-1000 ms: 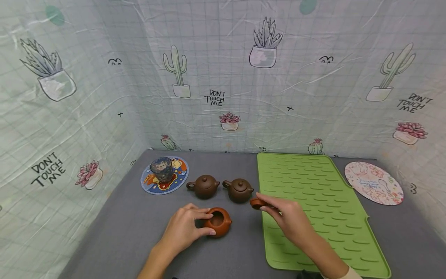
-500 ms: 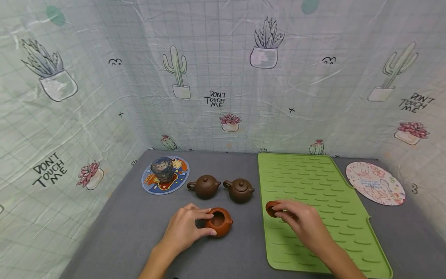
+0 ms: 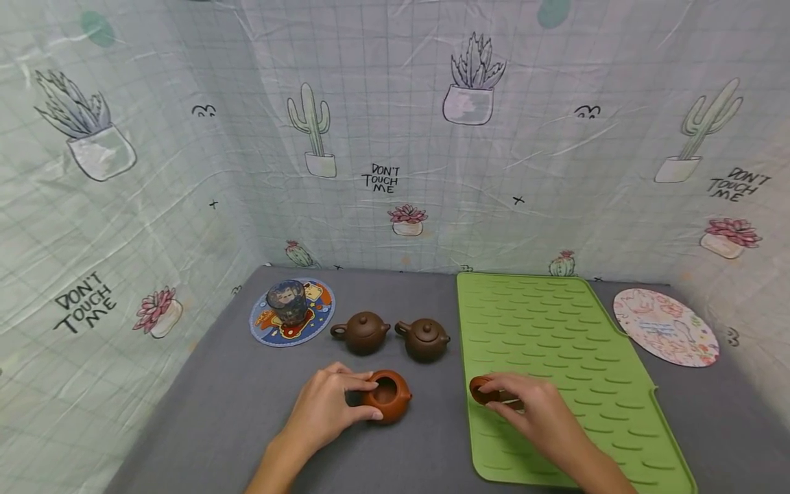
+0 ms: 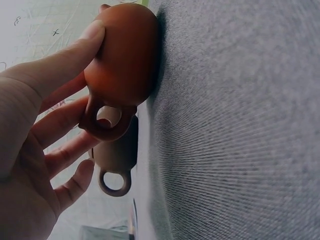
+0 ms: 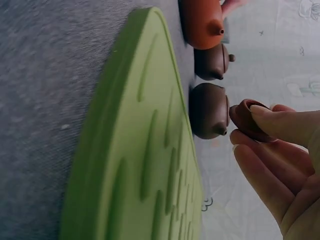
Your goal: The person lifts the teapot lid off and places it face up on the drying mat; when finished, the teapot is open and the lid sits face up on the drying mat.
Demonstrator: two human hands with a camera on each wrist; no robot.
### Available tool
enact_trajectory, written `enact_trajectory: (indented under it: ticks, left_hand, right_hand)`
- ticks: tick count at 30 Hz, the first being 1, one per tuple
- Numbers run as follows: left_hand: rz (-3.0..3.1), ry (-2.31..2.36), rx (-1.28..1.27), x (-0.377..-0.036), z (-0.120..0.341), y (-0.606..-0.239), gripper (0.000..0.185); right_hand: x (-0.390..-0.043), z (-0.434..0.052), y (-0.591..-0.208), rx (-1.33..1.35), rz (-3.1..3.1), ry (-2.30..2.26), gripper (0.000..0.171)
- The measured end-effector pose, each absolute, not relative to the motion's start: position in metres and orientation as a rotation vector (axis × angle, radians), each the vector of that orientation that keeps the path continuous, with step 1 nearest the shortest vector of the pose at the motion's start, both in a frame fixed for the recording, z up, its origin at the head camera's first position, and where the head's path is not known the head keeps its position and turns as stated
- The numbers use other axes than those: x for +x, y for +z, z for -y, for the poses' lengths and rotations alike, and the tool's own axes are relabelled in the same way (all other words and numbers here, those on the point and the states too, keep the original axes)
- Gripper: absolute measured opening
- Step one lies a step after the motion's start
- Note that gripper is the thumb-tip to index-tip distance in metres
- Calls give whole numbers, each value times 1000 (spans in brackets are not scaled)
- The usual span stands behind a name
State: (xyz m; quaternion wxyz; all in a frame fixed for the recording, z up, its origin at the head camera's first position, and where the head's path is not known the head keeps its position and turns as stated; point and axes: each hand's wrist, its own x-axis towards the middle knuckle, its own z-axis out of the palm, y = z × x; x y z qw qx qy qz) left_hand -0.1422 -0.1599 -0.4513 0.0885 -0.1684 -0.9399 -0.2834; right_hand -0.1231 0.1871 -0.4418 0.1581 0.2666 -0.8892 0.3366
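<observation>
Well left of the green mat [image 3: 549,322], a glass [image 3: 288,305] stands on a blue coaster [image 3: 321,326]. Nearer the mat, the left hand [image 3: 327,398] pinches the lidless orange teapot [image 3: 395,413] between thumb and fingertips, its other fingers loosely spread; a light, even hold should keep it steady. Two brown teapots [image 3: 424,343] stand left of the mat, one just beside it. Above the mat's left side, the right hand [image 3: 533,405] pinches the small orange lid [image 3: 481,390], tilted and clear of the surface; such a little piece probably wants slow, sure fingertips.
</observation>
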Motion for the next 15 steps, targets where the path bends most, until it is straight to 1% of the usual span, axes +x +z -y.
enact_trajectory:
  ticks: [15]
  left_hand:
    - [2783,-809,-534,-146,157,-449,40]
  right_hand:
    - [-121,-198,-458,801,2715,1075,29]
